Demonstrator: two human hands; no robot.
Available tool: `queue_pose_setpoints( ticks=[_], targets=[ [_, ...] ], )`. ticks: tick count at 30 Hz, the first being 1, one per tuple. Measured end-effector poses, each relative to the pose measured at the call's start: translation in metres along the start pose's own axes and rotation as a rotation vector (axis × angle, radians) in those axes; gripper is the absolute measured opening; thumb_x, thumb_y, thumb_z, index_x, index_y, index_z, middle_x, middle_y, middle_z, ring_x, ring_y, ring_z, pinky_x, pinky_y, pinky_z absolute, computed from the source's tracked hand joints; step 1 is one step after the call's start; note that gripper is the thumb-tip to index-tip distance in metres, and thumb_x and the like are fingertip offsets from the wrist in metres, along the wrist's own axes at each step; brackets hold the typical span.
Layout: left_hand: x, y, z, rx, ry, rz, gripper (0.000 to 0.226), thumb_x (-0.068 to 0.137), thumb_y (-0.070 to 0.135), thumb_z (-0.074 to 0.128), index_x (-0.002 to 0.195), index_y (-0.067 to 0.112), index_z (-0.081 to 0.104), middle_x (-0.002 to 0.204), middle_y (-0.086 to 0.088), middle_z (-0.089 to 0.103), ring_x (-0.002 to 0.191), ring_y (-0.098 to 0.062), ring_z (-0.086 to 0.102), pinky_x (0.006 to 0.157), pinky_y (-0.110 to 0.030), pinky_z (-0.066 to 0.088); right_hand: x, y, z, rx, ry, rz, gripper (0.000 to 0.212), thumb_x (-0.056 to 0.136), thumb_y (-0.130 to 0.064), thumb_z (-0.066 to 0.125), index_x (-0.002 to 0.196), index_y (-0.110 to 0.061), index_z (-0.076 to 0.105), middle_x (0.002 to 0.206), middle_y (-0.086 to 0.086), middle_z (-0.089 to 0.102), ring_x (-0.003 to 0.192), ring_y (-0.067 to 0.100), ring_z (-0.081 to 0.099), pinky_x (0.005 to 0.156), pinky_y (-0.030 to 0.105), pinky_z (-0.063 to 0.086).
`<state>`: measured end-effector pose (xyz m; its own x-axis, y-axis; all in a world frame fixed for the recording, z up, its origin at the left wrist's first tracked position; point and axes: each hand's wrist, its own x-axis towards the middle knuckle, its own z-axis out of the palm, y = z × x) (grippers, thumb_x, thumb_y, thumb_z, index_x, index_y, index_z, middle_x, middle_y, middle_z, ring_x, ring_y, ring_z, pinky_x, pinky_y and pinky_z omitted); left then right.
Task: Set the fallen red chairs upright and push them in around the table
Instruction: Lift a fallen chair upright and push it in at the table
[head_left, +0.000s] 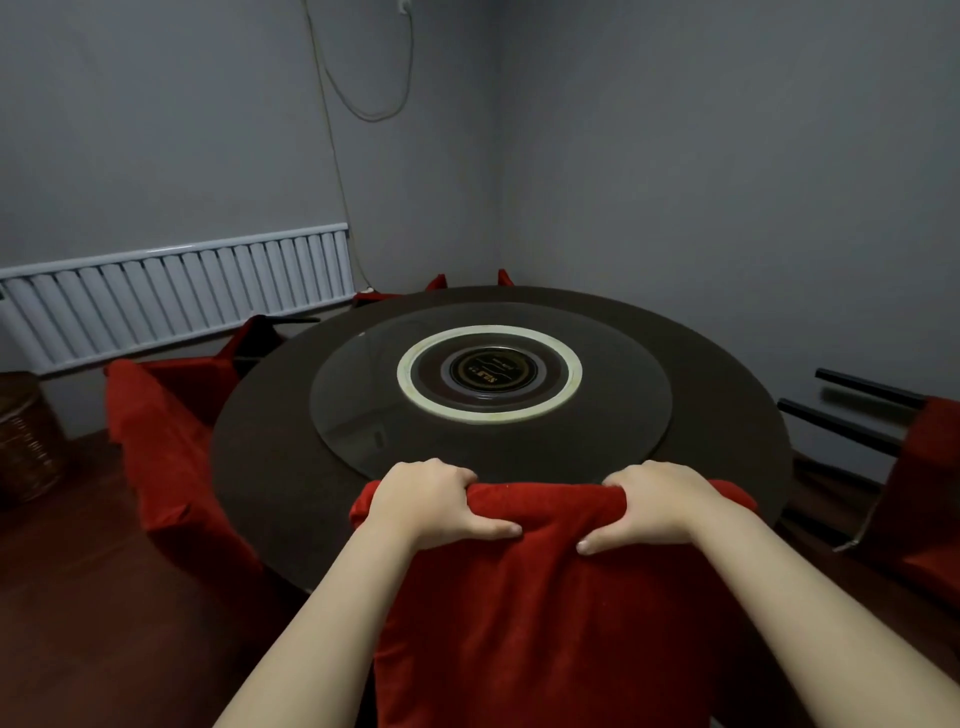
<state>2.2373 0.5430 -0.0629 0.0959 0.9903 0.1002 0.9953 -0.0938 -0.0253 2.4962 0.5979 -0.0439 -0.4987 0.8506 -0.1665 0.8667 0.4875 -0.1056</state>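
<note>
We can read no text; the black disc (492, 368) at the middle of the surface (260, 467) bears gold marks, too blurred to make out.

Both bare forearms are reaching forward from the lower edge of the view, angling slightly toward each other. The left hand (439, 501) is gripping the top edge of the red chair (545, 613) back, fingers hooking over the far side, thumb pressing on the near face and pointing inward. The right hand (652, 506) is mirroring that grip on the same edge, a little apart. Both wrists are lying fairly straight.
</note>
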Motion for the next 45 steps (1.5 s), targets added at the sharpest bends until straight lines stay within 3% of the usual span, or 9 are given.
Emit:
queue_pose_setpoints(
  ticks=[4,7,11,21,33,36,39,42,45],
  targets=[
    [-0.013,-0.001,0.002,-0.022,-0.031,0.009,0.077,0.057,0.098,0.038,0.076,0.026,0.059,0.067,0.01,0.057,0.067,-0.01,0.057,0.058,-0.029,0.037,-0.007,-0.008,0.009,-0.043,0.011,-0.015,0.069,0.05,-0.093,0.054,0.089,-0.036,0.061,0.084,-0.018,0.06,0.08,0.006,0.052,0.069,0.029,0.041],
    [-0.018,0.005,0.003,-0.034,-0.016,-0.003,0.078,0.058,0.097,0.037,0.079,0.027,0.063,0.065,0.011,0.056,0.066,-0.01,0.056,0.059,-0.029,0.038,-0.003,-0.003,0.008,-0.033,-0.006,-0.026,0.072,0.046,-0.095,0.054,0.087,-0.036,0.062,0.088,-0.019,0.064,0.082,0.005,0.056,0.069,0.027,0.043],
    [-0.021,0.017,0.004,-0.045,0.002,-0.019,0.072,0.06,0.096,0.039,0.07,0.027,0.056,0.062,0.011,0.054,0.062,-0.01,0.053,0.059,-0.03,0.037,-0.001,0.006,0.008,-0.019,-0.004,-0.044,0.069,0.045,-0.094,0.056,0.083,-0.037,0.062,0.083,-0.019,0.065,0.08,0.001,0.059,0.063,0.024,0.042],
    [-0.015,0.024,0.008,-0.054,-0.046,0.002,0.073,0.06,0.096,0.039,0.07,0.026,0.056,0.065,0.009,0.058,0.064,-0.011,0.057,0.06,-0.031,0.042,0.002,0.021,0.011,-0.013,0.01,-0.054,0.074,0.042,-0.096,0.054,0.083,-0.035,0.062,0.08,-0.018,0.065,0.079,0.001,0.06,0.076,0.03,0.052],
    [0.022,0.04,0.006,-0.049,-0.033,-0.073,0.072,0.061,0.096,0.038,0.07,0.026,0.054,0.066,0.011,0.053,0.063,-0.011,0.051,0.064,-0.031,0.038,0.04,0.052,-0.004,-0.023,0.083,-0.084,0.068,0.044,-0.09,0.061,0.077,-0.031,0.059,0.075,-0.016,0.064,0.075,0.001,0.057,0.066,0.027,0.046],
    [0.035,0.049,0.007,-0.054,-0.017,-0.103,0.073,0.061,0.096,0.038,0.07,0.026,0.054,0.068,0.01,0.056,0.067,-0.013,0.055,0.065,-0.031,0.04,0.053,0.066,-0.01,-0.011,0.064,-0.102,0.07,0.044,-0.09,0.061,0.081,-0.031,0.061,0.078,-0.017,0.065,0.077,0.0,0.058,0.071,0.028,0.049],
    [0.046,0.05,0.011,-0.055,-0.036,-0.138,0.075,0.058,0.098,0.037,0.073,0.027,0.058,0.068,0.011,0.058,0.069,-0.013,0.058,0.063,-0.031,0.043,0.067,0.08,-0.006,-0.042,0.11,-0.166,0.077,0.041,-0.098,0.051,0.079,-0.032,0.06,0.076,-0.017,0.064,0.076,0.001,0.058,0.074,0.031,0.051],
    [0.046,0.049,0.013,-0.023,-0.025,-0.158,0.076,0.058,0.098,0.037,0.078,0.029,0.062,0.064,0.011,0.057,0.066,-0.01,0.057,0.06,-0.03,0.04,0.07,0.088,0.006,-0.103,0.265,-0.274,0.084,0.04,-0.105,0.032,0.075,-0.032,0.055,0.073,-0.016,0.061,0.074,0.003,0.057,0.07,0.028,0.049],
    [0.042,0.054,0.01,0.013,-0.004,-0.196,0.07,0.059,0.097,0.038,0.073,0.03,0.055,0.061,0.012,0.054,0.064,-0.009,0.053,0.06,-0.029,0.04,0.068,0.093,0.013,-0.135,0.368,-0.341,0.089,0.041,-0.106,0.015,0.075,-0.032,0.05,0.073,-0.016,0.056,0.073,0.003,0.055,0.065,0.026,0.045]
  ],
)
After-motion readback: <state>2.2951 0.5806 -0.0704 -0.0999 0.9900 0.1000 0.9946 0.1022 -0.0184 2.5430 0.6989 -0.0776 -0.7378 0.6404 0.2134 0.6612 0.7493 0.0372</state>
